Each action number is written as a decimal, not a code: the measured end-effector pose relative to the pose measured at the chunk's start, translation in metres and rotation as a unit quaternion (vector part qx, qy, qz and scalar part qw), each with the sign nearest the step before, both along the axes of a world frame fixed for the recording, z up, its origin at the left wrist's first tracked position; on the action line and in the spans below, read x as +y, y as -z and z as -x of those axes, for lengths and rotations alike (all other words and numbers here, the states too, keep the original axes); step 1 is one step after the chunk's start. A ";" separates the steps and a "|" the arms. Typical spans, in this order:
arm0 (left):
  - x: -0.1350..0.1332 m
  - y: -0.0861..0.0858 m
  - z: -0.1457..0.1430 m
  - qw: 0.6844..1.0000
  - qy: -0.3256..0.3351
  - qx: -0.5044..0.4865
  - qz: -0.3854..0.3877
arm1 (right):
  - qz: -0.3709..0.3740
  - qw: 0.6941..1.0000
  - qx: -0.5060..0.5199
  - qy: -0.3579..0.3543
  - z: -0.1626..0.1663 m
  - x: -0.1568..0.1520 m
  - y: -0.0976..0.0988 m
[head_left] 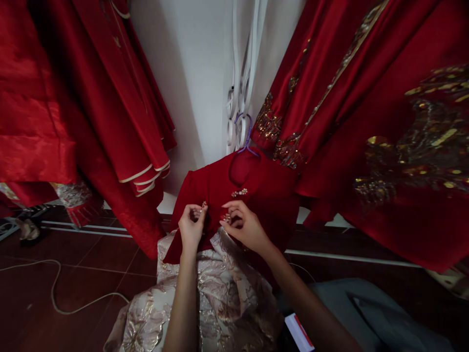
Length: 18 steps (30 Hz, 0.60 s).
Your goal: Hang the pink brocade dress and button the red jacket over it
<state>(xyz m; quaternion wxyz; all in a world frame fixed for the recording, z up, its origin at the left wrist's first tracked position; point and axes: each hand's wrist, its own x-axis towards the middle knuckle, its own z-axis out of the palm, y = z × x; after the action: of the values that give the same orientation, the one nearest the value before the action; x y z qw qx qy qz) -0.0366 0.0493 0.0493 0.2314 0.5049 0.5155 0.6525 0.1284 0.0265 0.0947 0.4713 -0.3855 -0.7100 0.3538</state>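
Observation:
A dark red jacket (216, 181) hangs from a purple hanger (249, 134). On its upper front sits a pearl-and-bead ornament (239, 192). My left hand (191, 227) is closed in a pinch over the jacket's left side, with a small beaded piece (204, 205) at the fingertips. To its right, the fingers of my right hand (247, 227) are curled round another beaded ornament (226, 218) at the jacket front. Below both hands spreads a pale, gold-patterned brocade cloth (223, 283), partly hidden by my forearms.
Red garments (98, 98) hang at the left, and sequined red ones (351, 146) at the right. White scrollwork metal (244, 73) stands behind the hanger. A pale cable (56, 288) crosses the tiled floor. Grey-blue fabric (359, 313) and a white-and-red flat object (299, 332) lie lower right.

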 end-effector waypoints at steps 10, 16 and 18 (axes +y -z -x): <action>0.004 0.007 0.004 0.979 0.105 -0.167 0.046 | -0.063 0.997 -0.039 0.031 0.032 0.034 0.021; 0.000 0.002 0.002 0.982 0.116 -0.139 0.059 | -0.058 0.996 -0.031 0.060 0.031 0.033 0.023; -0.001 0.000 0.002 0.984 0.105 -0.130 0.056 | -0.076 0.994 -0.038 0.070 0.033 0.033 0.024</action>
<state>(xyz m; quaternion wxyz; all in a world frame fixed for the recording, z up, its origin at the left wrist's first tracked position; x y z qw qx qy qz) -0.0386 0.0485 0.0496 0.3917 0.4532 0.4609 0.6548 0.0957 0.0597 0.0709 0.4958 -0.4105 -0.7233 0.2499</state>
